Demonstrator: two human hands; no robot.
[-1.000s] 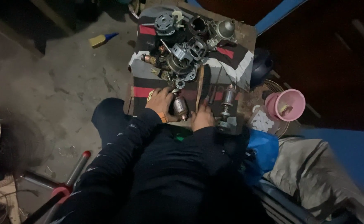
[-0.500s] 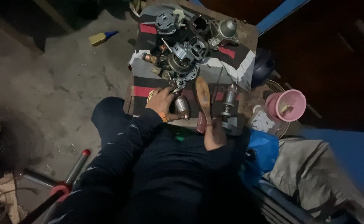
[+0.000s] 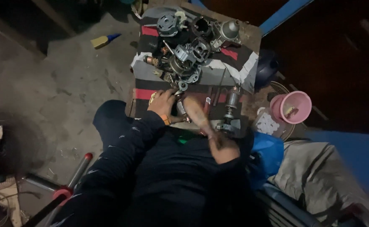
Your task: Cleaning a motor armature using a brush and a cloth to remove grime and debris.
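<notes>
Since the earlier frame our right hand (image 3: pixel 223 148) has drawn back toward our body and lifted the wooden-handled tool (image 3: pixel 198 114) with it; half a second ago the handle lay further up the bench, and now it slants from our palm toward the small metal part (image 3: pixel 180 107) in front of us. Our fingers are closed around the lower end of the handle (the hand is blurred, so we cannot tell more about the hold than that). Our left hand (image 3: pixel 162 102) has stayed where it was, resting on the near edge of the workbench (image 3: pixel 251 35), fingers curled down at the small metal part; whether it clamps the part or only steadies it, we cannot tell. An orange band (image 3: pixel 166 120) shows at that wrist.

Just right of the tool stands a motor armature (image 3: pixel 232 101), upright on the striped cloth (image 3: pixel 235 72) that covers the bench. Further up the cloth lies a heap of motor housings and parts (image 3: pixel 188 52), grey and dark, touching one another. Off the right corner of the bench sits a pink plastic bowl (image 3: pixel 295 107), and below it a blue bag (image 3: pixel 267 152) beside our leg. On the concrete floor to the left lies a yellow and blue tool (image 3: pixel 102 40), well apart from us, and a red-collared tube (image 3: pixel 73 178) lies near our left knee.
</notes>
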